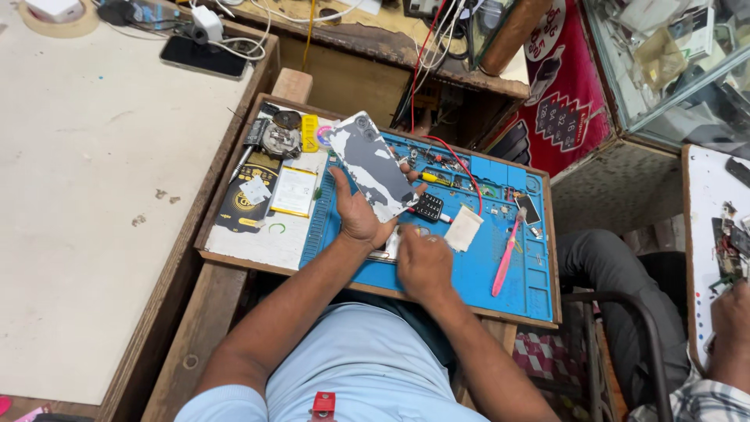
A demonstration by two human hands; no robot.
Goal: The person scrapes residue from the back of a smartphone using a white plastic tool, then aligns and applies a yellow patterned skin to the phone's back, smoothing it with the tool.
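The left hand (359,219) has its grip closed on the lower edge of a phone back cover (373,166) with a grey and white pattern, tilting it up over the blue repair mat (476,270) on the worktop. The right hand (424,262) rests curled on the mat beside a small flat part; whether it holds that part cannot be told. The cover looks thin, light, slick and somewhat flexible, so it is best pinched along its edges, clear of the camera cut-outs.
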